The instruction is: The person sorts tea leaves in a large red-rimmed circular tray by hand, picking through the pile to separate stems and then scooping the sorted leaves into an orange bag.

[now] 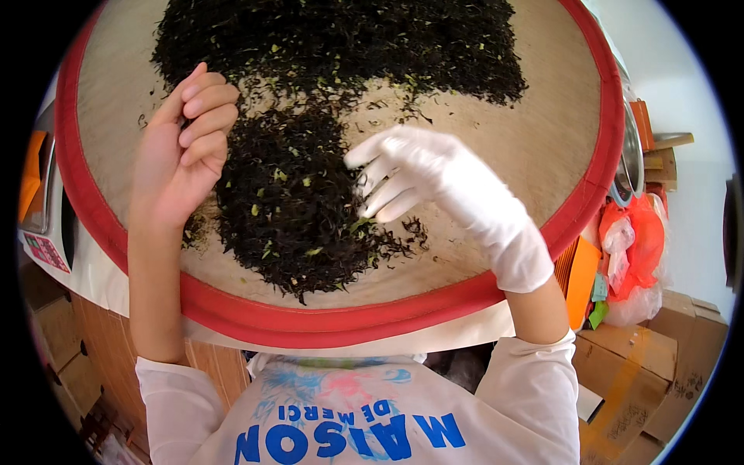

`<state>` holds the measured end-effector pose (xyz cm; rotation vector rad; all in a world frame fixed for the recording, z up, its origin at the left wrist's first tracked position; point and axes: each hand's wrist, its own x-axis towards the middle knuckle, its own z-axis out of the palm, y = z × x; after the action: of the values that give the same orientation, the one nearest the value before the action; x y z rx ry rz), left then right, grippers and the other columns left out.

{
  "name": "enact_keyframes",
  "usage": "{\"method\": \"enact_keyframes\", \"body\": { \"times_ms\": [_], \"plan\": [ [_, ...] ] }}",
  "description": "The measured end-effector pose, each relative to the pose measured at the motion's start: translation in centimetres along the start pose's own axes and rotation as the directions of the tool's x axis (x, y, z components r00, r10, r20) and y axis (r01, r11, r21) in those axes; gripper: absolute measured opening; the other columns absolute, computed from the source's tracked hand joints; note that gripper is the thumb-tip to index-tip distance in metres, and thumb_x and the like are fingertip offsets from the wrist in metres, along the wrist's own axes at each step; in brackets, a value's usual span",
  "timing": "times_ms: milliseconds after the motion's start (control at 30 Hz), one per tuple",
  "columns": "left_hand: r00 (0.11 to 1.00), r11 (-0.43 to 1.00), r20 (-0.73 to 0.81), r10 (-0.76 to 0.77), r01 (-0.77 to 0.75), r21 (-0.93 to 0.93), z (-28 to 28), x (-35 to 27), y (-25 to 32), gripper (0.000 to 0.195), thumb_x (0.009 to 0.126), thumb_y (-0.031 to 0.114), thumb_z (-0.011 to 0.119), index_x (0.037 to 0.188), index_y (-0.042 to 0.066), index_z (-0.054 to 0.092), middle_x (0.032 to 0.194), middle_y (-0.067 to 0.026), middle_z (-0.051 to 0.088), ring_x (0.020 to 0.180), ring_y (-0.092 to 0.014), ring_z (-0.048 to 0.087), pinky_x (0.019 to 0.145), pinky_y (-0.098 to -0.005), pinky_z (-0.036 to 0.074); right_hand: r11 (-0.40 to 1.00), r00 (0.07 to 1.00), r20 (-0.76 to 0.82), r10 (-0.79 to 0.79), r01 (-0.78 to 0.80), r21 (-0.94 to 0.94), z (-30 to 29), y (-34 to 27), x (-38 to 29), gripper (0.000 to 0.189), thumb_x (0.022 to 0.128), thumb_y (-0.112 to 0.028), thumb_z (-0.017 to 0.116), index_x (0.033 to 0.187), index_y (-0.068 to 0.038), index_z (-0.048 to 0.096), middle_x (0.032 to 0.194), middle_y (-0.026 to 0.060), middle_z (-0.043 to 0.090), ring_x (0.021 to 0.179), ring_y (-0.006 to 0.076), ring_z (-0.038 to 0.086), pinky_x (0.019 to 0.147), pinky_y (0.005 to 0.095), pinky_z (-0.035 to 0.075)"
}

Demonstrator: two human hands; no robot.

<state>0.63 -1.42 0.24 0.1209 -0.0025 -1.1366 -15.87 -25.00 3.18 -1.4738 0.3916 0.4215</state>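
A round shallow tray with a red cloth rim and a tan fabric bed holds dark, twisted dried leaves, probably tea. The large pile covers its far part. Nearer to me lies a smaller heap of leaves with yellow-green bits in it. My left hand, ungloved, is raised at the left edge of the smaller heap, its fingers curled; whether something is between them is hidden. My right hand, in a white glove, hovers at the heap's right edge with its fingers bent and apart. Dark leaf strands show by its fingertips.
Cardboard boxes stand at the lower right. Above them are red and clear plastic bags, an orange folded item and metal bowls. At the left, a white device and an orange item sit beside the tray.
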Motion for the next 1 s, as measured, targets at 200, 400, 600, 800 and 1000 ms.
{"method": "enact_keyframes", "body": {
  "times_ms": [200, 400, 600, 800, 1000],
  "plan": [
    [1.0, 0.999, 0.008, 0.018, -0.017, -0.039, -0.4, -0.1, 0.5, 0.03, 0.105, 0.021, 0.031, 0.081, 0.005, 0.041, 0.074, -0.0017, 0.039, 0.055, -0.01, 0.032, 0.044, -0.0234, 0.029, 0.96, 0.955, -0.294, -0.028, -0.056, -0.275, -0.6, 0.3, 0.1, 0.031, 0.099, -0.023, 0.043, 0.105, -0.001, 0.063, 0.084, 0.0103, 0.069, 0.073, 0.0186, 0.068, 0.068, 0.0311, 0.055],
    [0.999, 0.999, 0.01, 0.037, -0.037, -0.019, -0.4, -0.1, 0.8, 0.03, 0.105, 0.02, 0.031, 0.081, 0.006, 0.041, 0.073, -0.0014, 0.039, 0.055, -0.01, 0.032, 0.044, -0.0232, 0.029, 0.68, 0.958, -0.183, 0.22, -0.285, -0.675, -0.8, 0.9, 0.2, 0.031, 0.098, -0.025, 0.046, 0.1, 0.0, 0.064, 0.083, 0.0109, 0.068, 0.071, 0.0166, 0.066, 0.065, 0.0283, 0.055],
    [0.999, 0.999, 0.009, 0.04, -0.04, -0.006, -0.3, -0.1, 0.8, 0.03, 0.105, 0.019, 0.031, 0.081, 0.006, 0.041, 0.073, -0.0013, 0.038, 0.055, -0.01, 0.032, 0.045, -0.0233, 0.029, 0.99, 0.962, 0.241, 0.129, -0.111, -0.085, 1.2, 1.5, 0.7, 0.035, 0.1, -0.031, 0.046, 0.115, -0.003, 0.06, 0.1, 0.0127, 0.068, 0.09, 0.0223, 0.068, 0.08, 0.0318, 0.055],
    [0.999, 0.999, 0.029, 0.038, -0.038, -0.019, -0.5, -0.1, 1.1, 0.029, 0.105, 0.019, 0.031, 0.081, 0.006, 0.041, 0.073, -0.0015, 0.039, 0.056, -0.01, 0.032, 0.047, -0.0237, 0.03, 0.952, 0.958, 0.113, -0.265, 0.241, 0.191, 1.5, -0.1, 0.7, 0.032, 0.101, -0.021, 0.044, 0.124, -0.001, 0.056, 0.114, 0.0135, 0.065, 0.104, 0.0203, 0.064, 0.093, 0.0308, 0.051],
    [0.998, 0.998, 0.051, 0.046, -0.044, -0.037, 0.0, -0.4, 1.4, 0.029, 0.105, 0.019, 0.032, 0.081, 0.006, 0.042, 0.073, -0.0015, 0.039, 0.056, -0.01, 0.032, 0.047, -0.0239, 0.029, 0.958, 0.939, -0.192, -0.286, 0.283, -0.047, 0.7, 0.3, 1.1, 0.029, 0.096, -0.007, 0.049, 0.123, 0.0, 0.057, 0.103, 0.007, 0.066, 0.09, 0.0137, 0.061, 0.085, 0.0267, 0.049]
  ]
}}
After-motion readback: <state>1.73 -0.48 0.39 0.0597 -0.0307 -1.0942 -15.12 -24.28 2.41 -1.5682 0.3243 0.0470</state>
